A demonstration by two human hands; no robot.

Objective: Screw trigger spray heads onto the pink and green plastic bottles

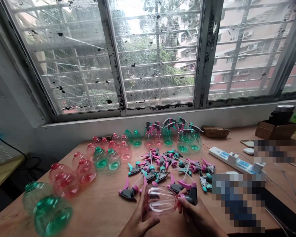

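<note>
A clear pink spray bottle (pixel 162 199) lies sideways between my hands, low over the front of the table. My left hand (pixel 141 214) is wrapped round its base end. At the neck, my right hand (pixel 191 209) grips a black and pink trigger sprayer (pixel 192 192), which sits at the bottle's mouth; whether it is fully screwed on I cannot tell. Just beyond my hands spreads a pile of loose trigger sprayers (pixel 160 164) in pink, teal and black. One black and pink sprayer (pixel 128 193) lies just left of my left hand.
Open pink bottles (pixel 86 171) and green bottles (pixel 53 214) stand along the left. Several bottles with sprayers fitted (pixel 168 136) stand at the back by the window wall. To the right are a white power strip (pixel 236 161), cables and a cardboard box (pixel 276 129).
</note>
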